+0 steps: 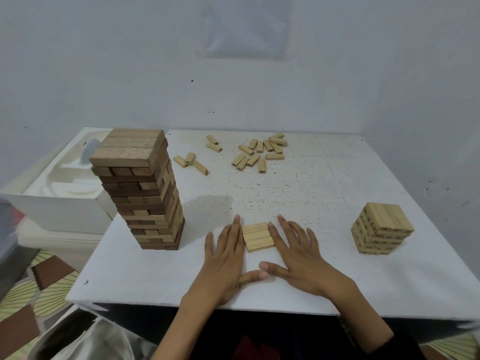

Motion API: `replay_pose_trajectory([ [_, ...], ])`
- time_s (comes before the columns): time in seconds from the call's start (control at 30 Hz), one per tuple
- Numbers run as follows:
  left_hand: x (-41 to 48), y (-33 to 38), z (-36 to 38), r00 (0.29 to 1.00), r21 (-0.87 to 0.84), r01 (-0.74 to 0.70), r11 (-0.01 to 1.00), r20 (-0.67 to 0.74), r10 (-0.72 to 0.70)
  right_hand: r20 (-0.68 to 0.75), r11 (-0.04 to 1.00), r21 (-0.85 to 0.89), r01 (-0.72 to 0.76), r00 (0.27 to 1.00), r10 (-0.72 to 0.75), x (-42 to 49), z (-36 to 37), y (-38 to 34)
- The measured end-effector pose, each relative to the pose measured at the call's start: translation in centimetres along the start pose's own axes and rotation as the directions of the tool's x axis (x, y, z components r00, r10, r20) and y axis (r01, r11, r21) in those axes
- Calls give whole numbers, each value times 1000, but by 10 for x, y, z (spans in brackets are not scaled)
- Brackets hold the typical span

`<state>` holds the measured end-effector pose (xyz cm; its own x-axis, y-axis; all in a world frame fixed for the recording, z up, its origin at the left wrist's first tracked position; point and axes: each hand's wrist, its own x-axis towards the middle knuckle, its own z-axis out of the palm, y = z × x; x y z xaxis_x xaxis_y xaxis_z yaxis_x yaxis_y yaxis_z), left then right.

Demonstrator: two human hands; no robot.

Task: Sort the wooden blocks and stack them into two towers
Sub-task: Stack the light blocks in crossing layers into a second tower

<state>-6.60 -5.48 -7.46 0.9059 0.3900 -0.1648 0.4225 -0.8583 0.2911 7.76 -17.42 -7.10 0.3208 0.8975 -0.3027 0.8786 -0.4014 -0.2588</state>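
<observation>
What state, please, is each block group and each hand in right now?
tall tower: standing upright, untouched
short tower: standing, few layers, untouched
three-block row: lying flat, pressed between both hands
loose blocks: scattered flat, far side
left hand: open, fingers straight against the row
right hand: open, fingers straight against the row

Home room: white table (311,193), patterned mat (23,294).

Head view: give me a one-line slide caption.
Left hand and right hand flank a row of three pale blocks, between the tall tower and the short tower.
</observation>
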Motion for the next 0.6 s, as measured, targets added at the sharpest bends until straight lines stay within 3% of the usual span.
replay_pose_trajectory([
  [0.47, 3, 6, -2, 999, 25, 31, 999, 16, -31, -26, 998, -58, 3, 1000, -4, 3, -3, 0],
  [0.6, 4, -4, -15, 999, -81, 53, 995, 0, -53, -90, 994, 98, 54, 995, -45, 4, -17, 13],
])
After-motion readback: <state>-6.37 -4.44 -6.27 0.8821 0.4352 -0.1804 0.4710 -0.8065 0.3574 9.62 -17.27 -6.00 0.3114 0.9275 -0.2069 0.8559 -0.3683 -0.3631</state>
